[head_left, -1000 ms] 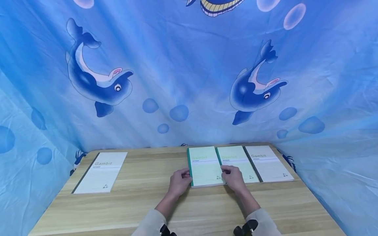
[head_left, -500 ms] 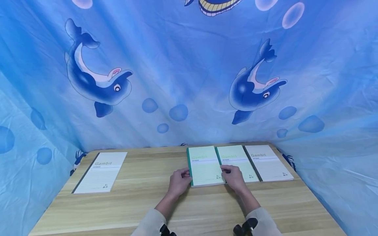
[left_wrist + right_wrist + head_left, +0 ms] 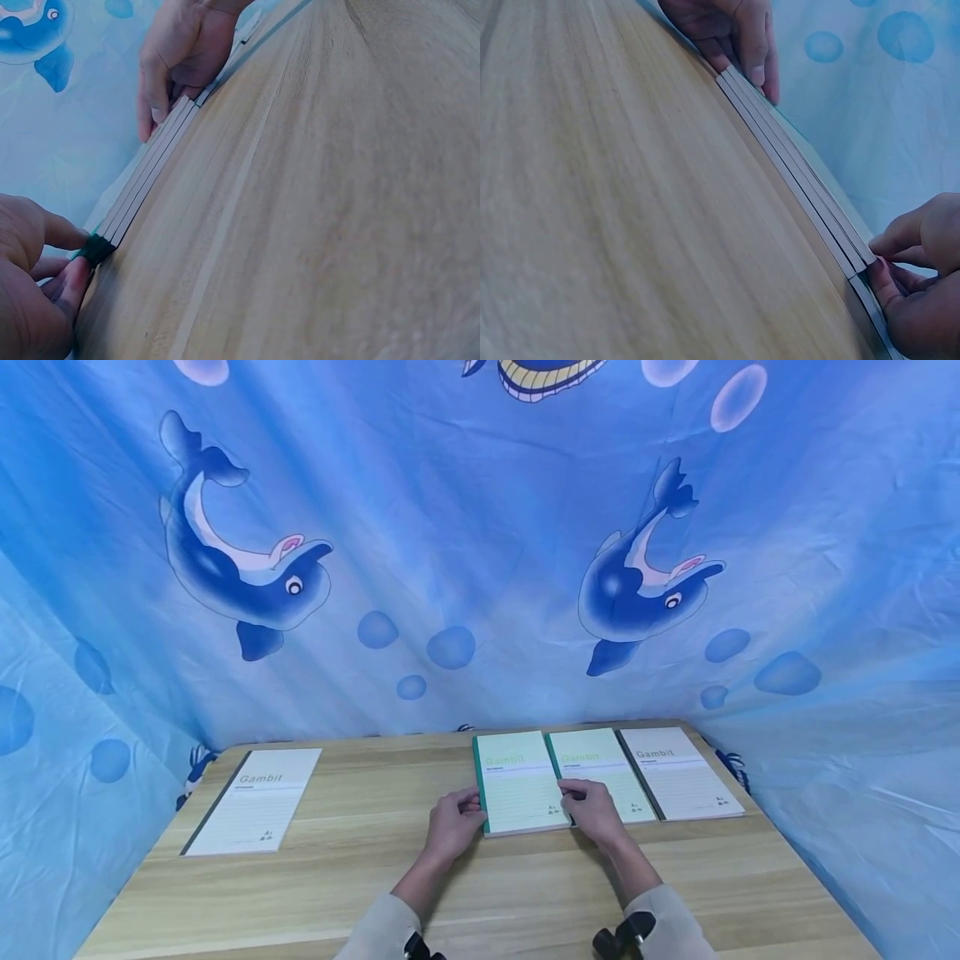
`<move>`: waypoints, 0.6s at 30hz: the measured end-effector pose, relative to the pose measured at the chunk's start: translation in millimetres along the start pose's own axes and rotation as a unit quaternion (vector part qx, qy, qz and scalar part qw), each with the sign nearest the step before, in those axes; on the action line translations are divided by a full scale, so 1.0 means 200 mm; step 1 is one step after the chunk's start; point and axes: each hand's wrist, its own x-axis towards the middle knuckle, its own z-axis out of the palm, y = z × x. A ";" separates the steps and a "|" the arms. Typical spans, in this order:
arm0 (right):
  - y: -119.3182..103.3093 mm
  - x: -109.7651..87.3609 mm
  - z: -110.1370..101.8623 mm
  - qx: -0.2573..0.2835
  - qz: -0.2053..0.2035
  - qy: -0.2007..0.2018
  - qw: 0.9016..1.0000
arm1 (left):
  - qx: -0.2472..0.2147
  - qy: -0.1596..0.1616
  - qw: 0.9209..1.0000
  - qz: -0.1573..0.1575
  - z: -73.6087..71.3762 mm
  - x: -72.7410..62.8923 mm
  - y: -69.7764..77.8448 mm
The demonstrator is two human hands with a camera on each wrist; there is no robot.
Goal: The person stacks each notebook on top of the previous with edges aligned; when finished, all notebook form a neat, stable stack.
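Two pinches, one stack of notebooks (image 3: 522,785)

It lies toward one o'clock from the middle of the table (image 3: 360,893). At its eight o'clock, thumb and fingers of the left hand (image 3: 453,822) pinch the green spine (image 3: 479,777); at four, the right hand (image 3: 592,810) pinches the opposite edge.

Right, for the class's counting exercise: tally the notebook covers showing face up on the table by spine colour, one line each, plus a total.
Green-spined covers: 2
Dark-spined covers: 2
Total covers showing: 4
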 end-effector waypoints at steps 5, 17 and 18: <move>0.01 0.00 0.00 -0.004 -0.003 -0.001 1.000 | -0.001 -0.001 1.000 0.006 0.00 0.00 -0.01; 0.01 0.00 -0.04 0.036 0.025 -0.012 0.999 | 0.000 -0.004 1.000 0.009 -0.01 0.00 -0.01; 0.01 0.00 -0.06 0.044 0.028 -0.015 0.999 | -0.001 -0.003 1.000 0.009 -0.01 0.00 0.00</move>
